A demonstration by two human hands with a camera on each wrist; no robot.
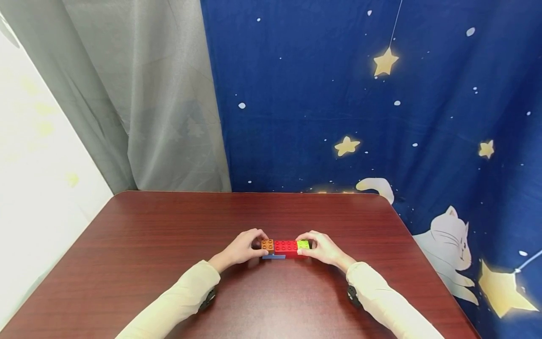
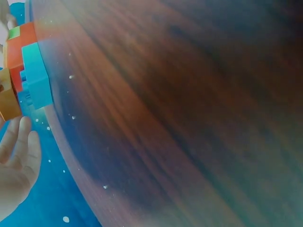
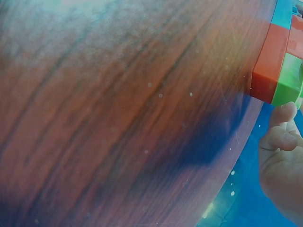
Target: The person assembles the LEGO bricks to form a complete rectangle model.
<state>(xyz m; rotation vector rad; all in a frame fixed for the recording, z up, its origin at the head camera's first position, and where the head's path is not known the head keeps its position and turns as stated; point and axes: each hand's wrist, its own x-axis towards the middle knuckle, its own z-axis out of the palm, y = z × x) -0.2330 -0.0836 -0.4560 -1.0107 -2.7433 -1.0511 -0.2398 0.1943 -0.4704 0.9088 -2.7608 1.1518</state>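
At the middle of the table, several toy building bricks stand joined in a row. My left hand (image 1: pixel 243 246) pinches the orange brick (image 1: pixel 267 244) at the left end between thumb and fingers. Some studs of the blue brick (image 2: pixel 39 78) show below the orange brick in the left wrist view, with a gap between them. A red brick (image 1: pixel 285 246) forms the middle of the upper layer. My right hand (image 1: pixel 325 248) grips the lime green brick (image 1: pixel 303 244) at the right end. Below the green one lies another red brick (image 3: pixel 269 68), joined to the blue brick.
The dark red-brown wooden table (image 1: pixel 190 212) runs under both forearms. Behind it hang a grey curtain (image 1: pixel 178 103) and a blue curtain (image 1: pixel 296 94) with stars and a cat. A bright white surface (image 1: pixel 34 165) is at the left.
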